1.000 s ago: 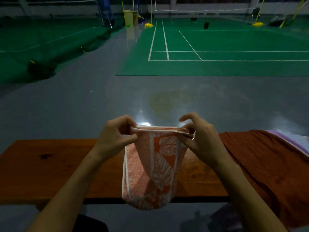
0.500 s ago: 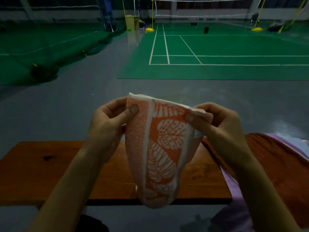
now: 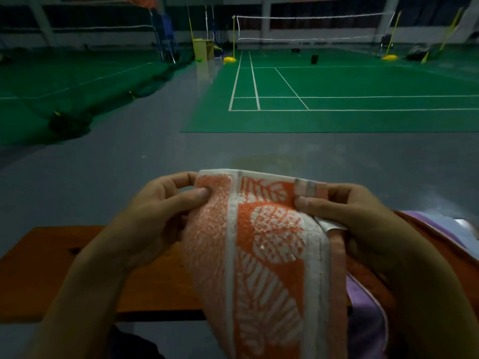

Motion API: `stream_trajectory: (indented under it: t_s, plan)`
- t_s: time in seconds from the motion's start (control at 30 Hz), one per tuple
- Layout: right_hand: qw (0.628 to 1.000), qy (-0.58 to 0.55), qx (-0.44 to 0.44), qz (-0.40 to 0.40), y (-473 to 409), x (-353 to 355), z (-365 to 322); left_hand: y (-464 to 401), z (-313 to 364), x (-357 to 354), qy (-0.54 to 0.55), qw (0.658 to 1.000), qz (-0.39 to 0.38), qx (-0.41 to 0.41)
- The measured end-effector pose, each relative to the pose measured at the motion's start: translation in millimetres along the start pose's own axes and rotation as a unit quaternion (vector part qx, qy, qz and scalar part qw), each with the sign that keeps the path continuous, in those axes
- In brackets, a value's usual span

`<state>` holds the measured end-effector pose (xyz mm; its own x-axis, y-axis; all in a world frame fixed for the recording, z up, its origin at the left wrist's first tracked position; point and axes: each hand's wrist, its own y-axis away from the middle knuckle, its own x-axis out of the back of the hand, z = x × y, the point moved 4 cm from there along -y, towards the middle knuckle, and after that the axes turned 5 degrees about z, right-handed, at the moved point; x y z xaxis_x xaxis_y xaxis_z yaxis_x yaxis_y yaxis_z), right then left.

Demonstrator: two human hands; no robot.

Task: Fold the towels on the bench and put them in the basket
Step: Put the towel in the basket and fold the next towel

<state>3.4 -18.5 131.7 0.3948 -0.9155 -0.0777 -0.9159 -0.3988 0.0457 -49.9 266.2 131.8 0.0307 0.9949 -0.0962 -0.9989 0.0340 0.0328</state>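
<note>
Both hands, left (image 3: 155, 216) and right (image 3: 363, 218), pinching the orange leaf-print towel's (image 3: 261, 255) top corners.

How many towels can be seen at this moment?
3. The orange leaf-print towel is held up by the left hand and right hand; a rust-brown towel and a purple towel lie at the right. More may be hidden.

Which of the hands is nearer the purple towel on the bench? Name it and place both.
Right. The right hand, pinching the orange leaf-print towel, hangs just above the purple towel. The left hand pinches the opposite corner, over the bare bench.
</note>
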Motion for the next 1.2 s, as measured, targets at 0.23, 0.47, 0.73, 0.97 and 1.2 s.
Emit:
stream_trajectory:
  t_s: [0.23, 0.47, 0.73, 0.97, 1.2]
  plan:
    - [0.994, 0.065, -0.050, 0.076, -53, 21, 75, -51, -87, 4, -0.101, 0.990, 0.092, 0.039]
    - [0.949, 0.264, 0.020, 0.173, -118, 31, 147, -118, -145, 17, -0.161, 0.973, 0.167, -0.007]
    - [0.952, 0.193, -0.017, 0.235, -155, 36, 175, -160, -173, 21, -0.151, 0.962, 0.225, 0.024]
    - [0.972, 0.140, -0.163, 0.091, -151, 25, 199, -171, -200, 51, -0.155, 0.947, 0.262, 0.101]
    - [0.929, 0.303, -0.064, 0.205, -157, 35, 216, -154, -204, 62, -0.203, 0.946, 0.214, 0.136]
